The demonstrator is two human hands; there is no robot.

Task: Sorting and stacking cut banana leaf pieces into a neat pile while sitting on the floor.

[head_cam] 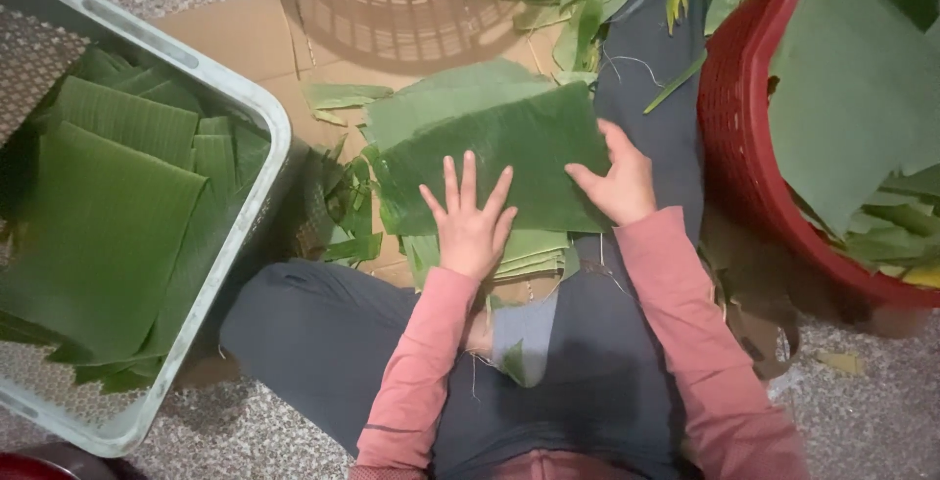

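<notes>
Left fingers: I see my left hand (pixel 472 225) splayed flat, gripping nothing, palm pressing the top banana leaf sheet (pixel 509 152).
Right fingers: my right hand (pixel 619 184) lies loose on the sheet's right edge, thumb on top; not clenched.
Sheet: tops a leaf stack (pixel 524 250) on cardboard (pixel 235 44), before my knees.
Left side: grey crate (pixel 245 98) holding cut leaves.
Right side: red basket (pixel 734 147) of leaves.

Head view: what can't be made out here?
- Leaf stack: count hidden under top leaf and left hand.
- Red basket: cut off by the right edge.
- Grey crate: cut off at left.
- Right hand: its palm faces down, unseen.
</notes>
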